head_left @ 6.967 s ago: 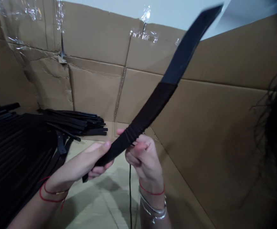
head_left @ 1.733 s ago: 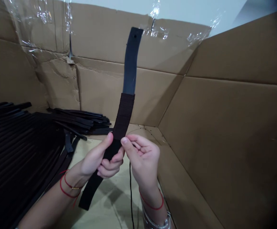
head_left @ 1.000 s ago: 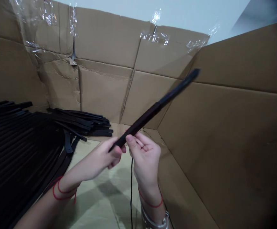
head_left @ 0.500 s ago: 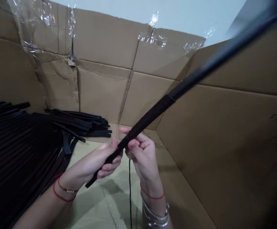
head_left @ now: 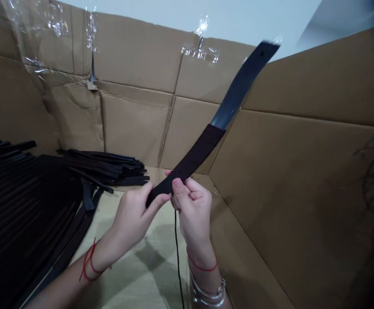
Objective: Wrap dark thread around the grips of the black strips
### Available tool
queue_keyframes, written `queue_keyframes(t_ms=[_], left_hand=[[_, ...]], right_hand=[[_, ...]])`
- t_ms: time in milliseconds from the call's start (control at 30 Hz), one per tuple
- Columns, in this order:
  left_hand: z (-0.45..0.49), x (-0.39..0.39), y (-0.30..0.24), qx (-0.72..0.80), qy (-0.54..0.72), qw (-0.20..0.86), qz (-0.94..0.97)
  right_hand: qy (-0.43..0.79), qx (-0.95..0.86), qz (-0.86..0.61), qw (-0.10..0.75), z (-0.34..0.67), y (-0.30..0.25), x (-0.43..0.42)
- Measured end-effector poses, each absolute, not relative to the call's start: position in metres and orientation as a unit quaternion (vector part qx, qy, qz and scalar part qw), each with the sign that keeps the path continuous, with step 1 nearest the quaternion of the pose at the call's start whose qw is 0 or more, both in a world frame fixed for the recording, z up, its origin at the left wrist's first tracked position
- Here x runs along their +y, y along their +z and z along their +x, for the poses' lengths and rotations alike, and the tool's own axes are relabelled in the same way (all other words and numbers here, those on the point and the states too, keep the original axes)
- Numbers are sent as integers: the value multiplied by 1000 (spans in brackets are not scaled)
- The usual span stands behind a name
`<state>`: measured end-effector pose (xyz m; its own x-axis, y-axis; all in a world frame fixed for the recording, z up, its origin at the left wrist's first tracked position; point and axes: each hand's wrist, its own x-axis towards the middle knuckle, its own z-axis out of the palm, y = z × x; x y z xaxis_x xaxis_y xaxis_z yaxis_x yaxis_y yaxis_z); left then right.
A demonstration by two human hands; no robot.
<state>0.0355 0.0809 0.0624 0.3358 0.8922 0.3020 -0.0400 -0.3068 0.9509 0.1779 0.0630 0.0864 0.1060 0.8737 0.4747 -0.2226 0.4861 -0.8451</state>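
A curved, flat dark strip (head_left: 238, 90) slants up to the right, with a small hole near its far end. Dark cord (head_left: 201, 148) is wound in tight turns around its middle part. My left hand (head_left: 137, 208) is closed around the strip's lower end, thumb along it. Just below the winding, my right hand (head_left: 191, 201) pinches the cord against the strip between thumb and fingers. From under the right hand a loose length of black cord (head_left: 177, 253) hangs down out of view. The strip's lowest tip is hidden in the left hand.
Many dark strips (head_left: 19, 206) lie stacked on the left, and a smaller pile of them (head_left: 109, 165) sits at the back. Cardboard walls (head_left: 135, 120) with clear tape surround the pale work surface (head_left: 141, 257). Dark strands hang at the right edge.
The strip has turned from edge-on to showing its broad flat face, and its far end has swung into view. My left hand has rolled over with it.
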Motion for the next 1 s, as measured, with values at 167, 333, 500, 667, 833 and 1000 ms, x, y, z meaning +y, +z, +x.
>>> queue_keyframes(t_ms=[167,333,500,667,833,1000], left_hand=[[33,68,68,247,380,555,697],[34,77,69,308,427,547,651],[40,83,61,323,459,510,652],[33,70,63,244,318,616,678],[35,67,68,354,475,435,678],[34,71,69,283,381,555,683]], right_hand=[[399,-530,-315,679,176,84,67],[376,-542,-340,671,175,86,66],[311,-533,-344,708,177,84,64],[376,-549,-331,669,177,84,66],[275,-532,-362,714,175,87,60],[349,-556,-359,663,177,86,56]])
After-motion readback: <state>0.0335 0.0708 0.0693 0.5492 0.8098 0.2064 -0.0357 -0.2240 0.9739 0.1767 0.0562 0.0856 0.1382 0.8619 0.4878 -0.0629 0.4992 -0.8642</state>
